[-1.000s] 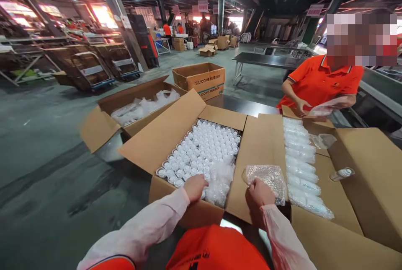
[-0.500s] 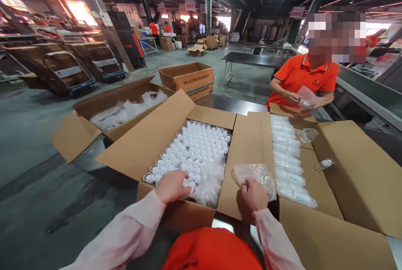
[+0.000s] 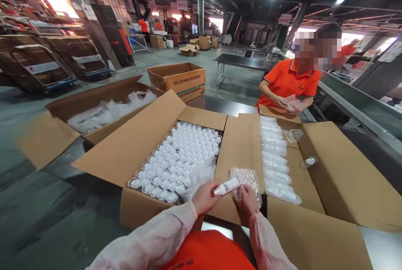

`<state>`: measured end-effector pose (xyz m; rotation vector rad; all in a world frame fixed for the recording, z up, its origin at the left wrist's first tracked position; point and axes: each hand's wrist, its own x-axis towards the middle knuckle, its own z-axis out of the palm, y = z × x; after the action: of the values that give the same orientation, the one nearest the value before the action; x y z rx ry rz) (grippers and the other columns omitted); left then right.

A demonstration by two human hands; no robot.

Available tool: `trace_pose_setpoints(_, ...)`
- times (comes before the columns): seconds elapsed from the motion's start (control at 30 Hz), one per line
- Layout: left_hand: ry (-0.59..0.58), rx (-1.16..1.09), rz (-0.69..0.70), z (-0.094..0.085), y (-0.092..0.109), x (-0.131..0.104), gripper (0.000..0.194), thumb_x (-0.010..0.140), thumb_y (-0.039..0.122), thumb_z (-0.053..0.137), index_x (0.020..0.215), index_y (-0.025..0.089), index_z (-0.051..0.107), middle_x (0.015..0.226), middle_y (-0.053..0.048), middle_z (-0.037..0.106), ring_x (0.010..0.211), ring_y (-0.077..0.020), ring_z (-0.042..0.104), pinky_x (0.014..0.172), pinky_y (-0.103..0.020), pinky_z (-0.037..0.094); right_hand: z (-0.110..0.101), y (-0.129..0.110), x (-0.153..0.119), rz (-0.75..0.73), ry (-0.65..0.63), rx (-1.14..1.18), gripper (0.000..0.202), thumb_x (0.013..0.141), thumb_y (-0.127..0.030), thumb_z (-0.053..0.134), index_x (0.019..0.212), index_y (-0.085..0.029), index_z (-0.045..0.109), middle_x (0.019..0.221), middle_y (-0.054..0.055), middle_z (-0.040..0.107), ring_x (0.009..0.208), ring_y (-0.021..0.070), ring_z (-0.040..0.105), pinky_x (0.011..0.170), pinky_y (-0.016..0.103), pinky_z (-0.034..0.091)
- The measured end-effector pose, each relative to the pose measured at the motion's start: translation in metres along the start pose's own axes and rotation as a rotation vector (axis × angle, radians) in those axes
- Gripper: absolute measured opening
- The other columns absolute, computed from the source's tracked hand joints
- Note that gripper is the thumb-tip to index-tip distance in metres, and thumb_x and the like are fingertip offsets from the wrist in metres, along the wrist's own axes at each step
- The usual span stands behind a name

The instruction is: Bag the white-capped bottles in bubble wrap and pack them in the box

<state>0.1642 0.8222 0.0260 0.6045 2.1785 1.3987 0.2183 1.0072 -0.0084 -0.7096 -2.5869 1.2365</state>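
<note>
My left hand [image 3: 204, 198] is closed round the end of a small clear bottle [image 3: 230, 186] with a white label, held sideways over the box flap. Beside its other end, my right hand [image 3: 249, 199] pinches a bubble wrap pouch [image 3: 246, 177]. To the left, a carton [image 3: 150, 133] stands open, packed with rows of white-capped bottles [image 3: 185, 154]. Crumpled bubble wrap [image 3: 201, 173] lies on its right front part. In the right-hand carton [image 3: 333, 152], a row of wrapped bottles [image 3: 276, 165] runs along the left side, and one unwrapped bottle [image 3: 307, 162] lies farther right.
Across the right carton, a co-worker in an orange shirt [image 3: 290, 79] handles a bottle and a clear pouch. A box of clear bags [image 3: 109, 112] stands at the left, with a silicone rubber box [image 3: 188, 83] behind. A dark table [image 3: 241, 62] stands farther back.
My left hand has taken a bottle from the left carton and brought it right, close to my right hand. The right hand keeps the pouch. The whole view has shifted slightly.
</note>
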Motion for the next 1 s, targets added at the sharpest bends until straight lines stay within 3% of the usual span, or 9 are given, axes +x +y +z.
trace_pose_setpoints(0.1, -0.032, 0.504, 0.187, -0.001, 0.007, 0.003, 0.027, 0.073, 0.009, 0.049, 0.094, 0.014, 0.065, 0.095, -0.015, 0.065, 0.101, -0.0304, 0.053, 0.088, -0.044, 0.039, -0.003, -0.003, -0.009, -0.054, 0.097, 0.005, 0.037, 0.085, -0.038, 0.032, 0.085, -0.016, 0.062, 0.088, 0.014, 0.066, 0.083, 0.0260, 0.060, 0.078, 0.040, 0.047)
trace_pose_setpoints(0.17, -0.028, 0.553, 0.178, -0.004, 0.011, 0.006, 0.020, 0.073, 0.011, 0.052, 0.087, 0.014, 0.066, 0.089, -0.015, 0.065, 0.099, -0.0317, 0.051, 0.086, -0.043, 0.037, -0.005, -0.009, -0.015, -0.185, 0.101, -0.009, 0.033, 0.086, -0.032, 0.035, 0.094, -0.015, 0.062, 0.094, 0.014, 0.064, 0.090, 0.0260, 0.058, 0.083, 0.042, 0.046)
trace_pose_setpoints(0.23, -0.133, 0.278, 0.025, -0.006, 0.011, 0.011, 0.010, 0.070, 0.019, 0.061, 0.077, 0.015, 0.066, 0.075, -0.009, 0.063, 0.083, -0.0253, 0.052, 0.076, -0.035, 0.038, -0.009, -0.016, -0.020, -0.394, 0.030, -0.049, 0.029, 0.086, -0.024, 0.038, 0.097, -0.016, 0.063, 0.093, 0.012, 0.062, 0.088, 0.0238, 0.058, 0.080, 0.039, 0.048)
trace_pose_setpoints(0.3, -0.344, -0.225, -0.222, -0.007, 0.007, 0.017, 0.015, 0.064, 0.028, 0.070, 0.070, 0.014, 0.065, 0.064, -0.003, 0.056, 0.061, -0.0149, 0.044, 0.059, -0.026, 0.032, -0.016, -0.021, -0.024, -0.578, -0.042, -0.102, 0.027, 0.085, -0.017, 0.040, 0.099, -0.017, 0.063, 0.091, 0.010, 0.061, 0.085, 0.0217, 0.058, 0.076, 0.036, 0.049)
trace_pose_setpoints(0.4, -0.532, -0.776, -0.424, -0.002, -0.002, 0.018, 0.032, 0.062, 0.039, 0.071, 0.074, 0.011, 0.064, 0.070, -0.004, 0.056, 0.052, -0.0063, 0.030, 0.051, -0.021, 0.021, -0.025, -0.025, -0.030, -0.646, 0.011, -0.158, 0.033, 0.080, -0.009, 0.043, 0.107, -0.016, 0.060, 0.090, 0.009, 0.062, 0.084, 0.0208, 0.057, 0.075, 0.035, 0.050)
trace_pose_setpoints(0.57, -0.305, -1.249, -0.422, 0.017, -0.011, 0.008, 0.035, 0.054, 0.022, 0.081, 0.081, 0.010, 0.063, 0.071, -0.002, 0.056, 0.053, -0.0033, 0.039, 0.048, -0.017, 0.024, -0.029, -0.026, -0.039, -0.565, 0.220, -0.185, 0.028, 0.075, -0.006, 0.045, 0.096, -0.017, 0.061, 0.083, 0.006, 0.062, 0.077, 0.0205, 0.057, 0.069, 0.035, 0.050)
trace_pose_setpoints(0.7, -0.292, -1.240, -0.376, 0.018, -0.005, 0.007, 0.028, 0.057, 0.019, 0.081, 0.076, 0.009, 0.062, 0.064, 0.000, 0.054, 0.050, -0.0042, 0.042, 0.046, -0.017, 0.026, -0.022, -0.033, -0.046, -0.598, 0.236, -0.113, 0.026, 0.082, -0.008, 0.046, 0.096, -0.019, 0.065, 0.089, 0.007, 0.061, 0.083, 0.0195, 0.059, 0.071, 0.033, 0.052)
trace_pose_setpoints(0.8, -0.158, -1.325, -0.318, 0.016, 0.004, 0.015, 0.028, 0.052, 0.016, 0.081, 0.072, 0.011, 0.062, 0.068, -0.001, 0.058, 0.056, -0.0060, 0.047, 0.049, -0.017, 0.032, -0.016, -0.041, -0.051, -0.659, 0.226, -0.067, 0.037, 0.082, -0.005, 0.044, 0.108, -0.023, 0.063, 0.095, 0.007, 0.061, 0.087, 0.0188, 0.060, 0.074, 0.032, 0.054)
trace_pose_setpoints(1.0, 0.066, -1.129, -0.237, 0.027, 0.011, 0.031, 0.020, 0.055, 0.024, 0.076, 0.066, 0.014, 0.061, 0.061, 0.000, 0.059, 0.058, -0.0108, 0.050, 0.055, -0.022, 0.040, -0.001, -0.060, -0.059, -0.820, 0.128, 0.049, 0.046, 0.082, -0.002, 0.040, 0.117, -0.023, 0.058, 0.095, 0.007, 0.061, 0.089, 0.0176, 0.059, 0.074, 0.030, 0.054)
